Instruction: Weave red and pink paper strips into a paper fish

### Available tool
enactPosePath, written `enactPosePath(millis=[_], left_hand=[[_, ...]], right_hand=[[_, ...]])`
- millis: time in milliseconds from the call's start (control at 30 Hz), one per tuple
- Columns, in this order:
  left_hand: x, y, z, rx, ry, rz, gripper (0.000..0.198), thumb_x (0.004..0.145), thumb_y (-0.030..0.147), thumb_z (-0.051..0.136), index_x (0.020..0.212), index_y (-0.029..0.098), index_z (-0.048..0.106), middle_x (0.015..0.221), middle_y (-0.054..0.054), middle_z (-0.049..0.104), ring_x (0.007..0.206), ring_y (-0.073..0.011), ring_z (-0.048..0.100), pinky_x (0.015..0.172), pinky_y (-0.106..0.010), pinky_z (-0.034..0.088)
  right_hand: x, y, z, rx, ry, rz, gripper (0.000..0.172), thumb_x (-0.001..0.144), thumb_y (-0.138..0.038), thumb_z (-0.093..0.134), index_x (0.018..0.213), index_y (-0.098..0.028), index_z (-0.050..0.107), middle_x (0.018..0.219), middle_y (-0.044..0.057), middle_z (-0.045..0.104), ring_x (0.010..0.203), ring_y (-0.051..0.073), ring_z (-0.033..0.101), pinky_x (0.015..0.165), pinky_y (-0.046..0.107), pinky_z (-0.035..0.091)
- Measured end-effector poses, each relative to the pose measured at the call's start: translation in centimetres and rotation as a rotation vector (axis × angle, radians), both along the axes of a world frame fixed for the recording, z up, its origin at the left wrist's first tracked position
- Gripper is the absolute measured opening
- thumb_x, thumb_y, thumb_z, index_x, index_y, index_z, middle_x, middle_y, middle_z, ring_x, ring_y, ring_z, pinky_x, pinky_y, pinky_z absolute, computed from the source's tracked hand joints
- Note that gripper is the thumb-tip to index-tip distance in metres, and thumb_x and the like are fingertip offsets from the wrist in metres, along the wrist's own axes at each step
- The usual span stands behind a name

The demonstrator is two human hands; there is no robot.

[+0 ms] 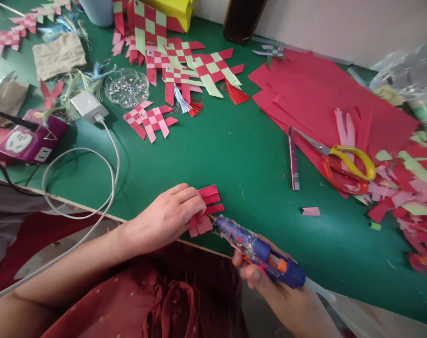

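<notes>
My left hand is closed on a small red woven paper piece at the near edge of the green table. Its fingers press the strips down, and the loose strip ends stick out to the right. My right hand grips a blue glue gun with an orange trigger. The gun's nozzle touches the lower right of the woven piece. A clear glue stick pokes out of the gun's back.
Finished red and green woven paper fish lie at the back. Red paper sheets, yellow-handled scissors, a craft knife and paper scraps lie on the right. On the left are a googly-eye tray, a white charger and its cable.
</notes>
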State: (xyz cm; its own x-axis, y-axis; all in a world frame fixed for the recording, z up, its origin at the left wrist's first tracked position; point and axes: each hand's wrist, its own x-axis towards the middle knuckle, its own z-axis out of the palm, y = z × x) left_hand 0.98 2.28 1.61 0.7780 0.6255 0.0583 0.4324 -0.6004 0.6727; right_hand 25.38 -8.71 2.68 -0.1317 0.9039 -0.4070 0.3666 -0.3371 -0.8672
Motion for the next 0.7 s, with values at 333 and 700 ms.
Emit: enactPosePath(millis=[333,700], left_hand=[[-0.3,-0.1,-0.7,0.023,-0.03,-0.001,0.019,0.098,0.007,0.039,0.086,0.018,0.048,0.091,-0.005,0.062,0.086,-0.0181,0.055,0.079,-0.034,0.046],[-0.2,-0.1,-0.6,-0.018,-0.084,0.016,0.019,0.097,0.007,0.039,0.084,0.018,0.048,0.091,-0.005,0.062,0.087,-0.0177,0.056,0.076,-0.034,0.049]], right_hand=[[-0.7,2.0,0.9,-0.076,-0.126,0.1,0.026,0.085,-0.049,0.064,0.08,-0.024,0.058,0.064,-0.004,0.062,0.053,0.012,0.057,0.046,0.02,0.047],[-0.9,2.6,1.8,0.0,-0.286,0.121,0.03,0.084,-0.048,0.065,0.07,-0.024,0.054,0.054,-0.007,0.051,0.048,0.009,0.043,0.044,0.019,0.038]])
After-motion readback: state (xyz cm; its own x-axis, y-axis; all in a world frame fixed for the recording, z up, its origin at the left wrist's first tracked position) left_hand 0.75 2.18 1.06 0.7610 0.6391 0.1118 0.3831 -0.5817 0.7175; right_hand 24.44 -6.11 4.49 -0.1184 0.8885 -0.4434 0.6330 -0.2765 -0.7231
